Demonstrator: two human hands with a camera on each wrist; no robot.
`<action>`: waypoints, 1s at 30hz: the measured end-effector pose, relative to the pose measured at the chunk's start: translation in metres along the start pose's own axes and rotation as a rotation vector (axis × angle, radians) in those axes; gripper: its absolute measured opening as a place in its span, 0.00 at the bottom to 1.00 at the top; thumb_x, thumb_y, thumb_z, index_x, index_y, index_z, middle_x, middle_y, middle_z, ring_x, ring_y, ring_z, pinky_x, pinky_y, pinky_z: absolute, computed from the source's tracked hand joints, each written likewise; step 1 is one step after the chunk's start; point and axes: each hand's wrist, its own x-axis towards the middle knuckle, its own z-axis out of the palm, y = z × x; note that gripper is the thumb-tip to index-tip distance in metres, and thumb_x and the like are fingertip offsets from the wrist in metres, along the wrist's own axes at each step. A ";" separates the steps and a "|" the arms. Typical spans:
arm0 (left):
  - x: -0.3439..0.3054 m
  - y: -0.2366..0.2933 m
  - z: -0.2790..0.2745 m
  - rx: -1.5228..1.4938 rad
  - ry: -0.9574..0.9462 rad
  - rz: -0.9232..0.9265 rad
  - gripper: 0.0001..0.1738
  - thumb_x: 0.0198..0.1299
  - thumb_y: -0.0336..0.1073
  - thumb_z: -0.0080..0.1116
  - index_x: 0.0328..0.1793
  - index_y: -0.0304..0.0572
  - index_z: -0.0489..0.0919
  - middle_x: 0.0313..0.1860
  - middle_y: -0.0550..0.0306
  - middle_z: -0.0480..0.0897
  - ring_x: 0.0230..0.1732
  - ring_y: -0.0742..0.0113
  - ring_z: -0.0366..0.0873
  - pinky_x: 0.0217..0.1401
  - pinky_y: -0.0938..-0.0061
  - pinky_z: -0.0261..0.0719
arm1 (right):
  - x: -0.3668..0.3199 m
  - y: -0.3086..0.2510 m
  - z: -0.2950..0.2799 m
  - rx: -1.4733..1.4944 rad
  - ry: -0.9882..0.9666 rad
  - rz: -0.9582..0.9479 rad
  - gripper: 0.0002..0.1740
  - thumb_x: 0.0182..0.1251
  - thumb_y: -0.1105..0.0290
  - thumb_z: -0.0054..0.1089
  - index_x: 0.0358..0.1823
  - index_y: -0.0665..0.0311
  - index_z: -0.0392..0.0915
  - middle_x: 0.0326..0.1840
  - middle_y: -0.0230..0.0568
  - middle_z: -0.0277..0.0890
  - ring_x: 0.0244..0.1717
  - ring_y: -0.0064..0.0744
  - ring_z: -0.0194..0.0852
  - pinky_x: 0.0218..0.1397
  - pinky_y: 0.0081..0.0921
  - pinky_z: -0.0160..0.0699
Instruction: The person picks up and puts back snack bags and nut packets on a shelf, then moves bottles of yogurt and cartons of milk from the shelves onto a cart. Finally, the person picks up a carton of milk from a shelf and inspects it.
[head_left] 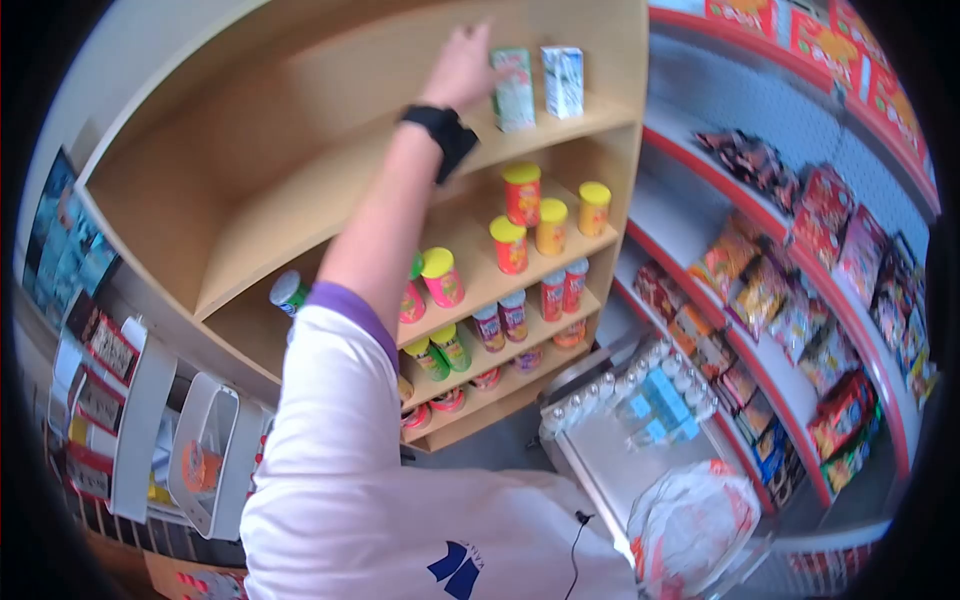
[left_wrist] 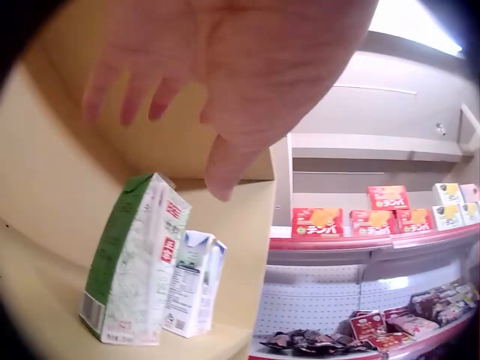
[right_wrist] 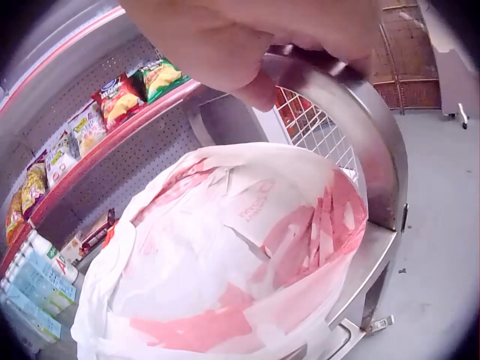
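Note:
My left hand (head_left: 465,72) reaches up to the top shelf of a wooden rack, right beside a green-and-white carton (head_left: 514,92). In the left wrist view the hand (left_wrist: 247,67) is above the carton (left_wrist: 124,262), fingers loosely extended and thumb apart, holding nothing. A white-and-blue carton (left_wrist: 193,289) stands upright behind the green one. My right hand (right_wrist: 225,49) grips the curved metal handle (right_wrist: 352,105) of a cart, its fingertips partly hidden. Below that hand a white-and-red plastic bag (right_wrist: 225,255) hangs open at the cart's end.
Lower rack shelves hold yellow-lidded canisters (head_left: 509,245) and snack tubs. White-capped bottles (head_left: 665,405) stand on the metal cart (head_left: 610,460). Red-edged shelves with snack bags (head_left: 765,295) rise at the right. White baskets (head_left: 205,455) hang at the left.

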 end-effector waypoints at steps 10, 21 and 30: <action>0.060 -0.126 0.105 -0.075 -0.221 0.031 0.35 0.54 0.50 0.62 0.66 0.48 0.66 0.56 0.43 0.75 0.58 0.52 0.73 0.59 0.63 0.72 | 0.041 0.062 -0.001 -0.303 0.150 -0.036 0.17 0.58 0.76 0.48 0.49 0.73 0.63 0.48 0.63 0.71 0.50 0.60 0.70 0.54 0.42 0.67; -0.046 0.061 -0.012 -0.500 -0.350 0.304 0.24 0.61 0.30 0.54 0.65 0.47 0.69 0.56 0.58 0.72 0.58 0.68 0.70 0.58 0.74 0.72 | 0.031 0.055 0.001 -0.377 0.139 -0.015 0.15 0.55 0.80 0.45 0.45 0.72 0.61 0.47 0.64 0.70 0.49 0.66 0.67 0.51 0.46 0.66; -0.229 0.200 0.014 -0.767 -0.835 0.493 0.24 0.47 0.27 0.61 0.54 0.41 0.70 0.48 0.49 0.71 0.50 0.48 0.72 0.51 0.63 0.73 | -0.017 -0.047 0.039 -0.457 -0.117 -0.698 0.24 0.56 0.82 0.46 0.56 0.66 0.70 0.51 0.55 0.71 0.51 0.51 0.70 0.55 0.39 0.67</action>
